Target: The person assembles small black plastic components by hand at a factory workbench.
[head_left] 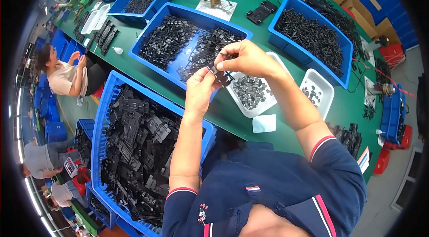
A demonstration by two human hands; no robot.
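Note:
My left hand (199,90) and my right hand (244,58) meet above the green table (250,36), both pinching a small black plastic part (220,74) with a metal piece on it. Just below the hands lies a white tray (243,107) of small grey metal clips. Behind them stands a blue bin (147,36) of black plastic parts. At my lower left a large blue crate (99,116) is heaped with bigger black plastic frames.
A second white tray (328,86) with a few clips sits to the right, and another blue bin (279,18) of black parts beyond it. More blue bins line the far left. Other people sit at the left by stacked blue crates. A white card (264,123) lies near the table edge.

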